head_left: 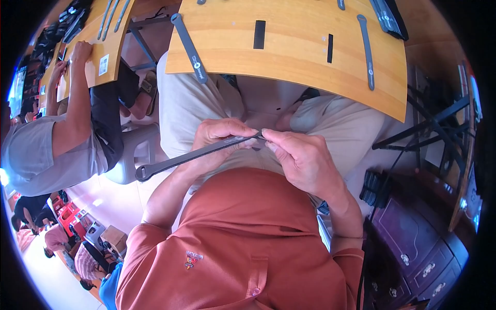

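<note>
A dark grey hook-and-loop cable strap [196, 156] is held in front of my belly, above my lap. Its wider, rounded end with a slot points down to the left, past my left wrist. My left hand [221, 135] is closed on the strap near its narrow end, thumb on top. With thumb and fingers pinched together, my right hand [306, 157] grips the tip right beside the left fingertips. What the right fingertips cover at the tip is too small to make out.
On the wooden table [227, 51] ahead lie a grey strap [190, 49] at left, another strap [366, 54] at right, two short black strips and a bundle of dark straps [388, 19]. A co-worker [46, 144] sits at a table on the left. Dark drawers [413, 243] stand at lower right.
</note>
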Tool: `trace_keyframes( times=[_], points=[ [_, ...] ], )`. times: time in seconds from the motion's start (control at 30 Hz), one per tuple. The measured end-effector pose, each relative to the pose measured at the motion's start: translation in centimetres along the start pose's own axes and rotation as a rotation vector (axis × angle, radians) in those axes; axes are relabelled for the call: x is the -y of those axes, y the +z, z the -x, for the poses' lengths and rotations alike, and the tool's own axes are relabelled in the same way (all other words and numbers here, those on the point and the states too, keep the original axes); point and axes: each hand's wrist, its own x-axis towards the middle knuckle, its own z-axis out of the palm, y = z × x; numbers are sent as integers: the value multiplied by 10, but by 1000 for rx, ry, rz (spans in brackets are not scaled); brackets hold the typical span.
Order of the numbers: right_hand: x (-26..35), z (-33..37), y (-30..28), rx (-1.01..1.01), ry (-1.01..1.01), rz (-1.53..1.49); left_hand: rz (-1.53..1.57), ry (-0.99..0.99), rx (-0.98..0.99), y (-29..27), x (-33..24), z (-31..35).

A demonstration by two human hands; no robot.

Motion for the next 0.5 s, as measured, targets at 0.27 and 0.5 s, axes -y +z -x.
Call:
trace_keyframes(
  times=[0.27,0.5],
  points=[
    [5,2,-2,72,9,189,-67,72,-5,4,4,2],
    [11,10,13,128,95,426,-343,248,47,1,9,4]
  ],
)
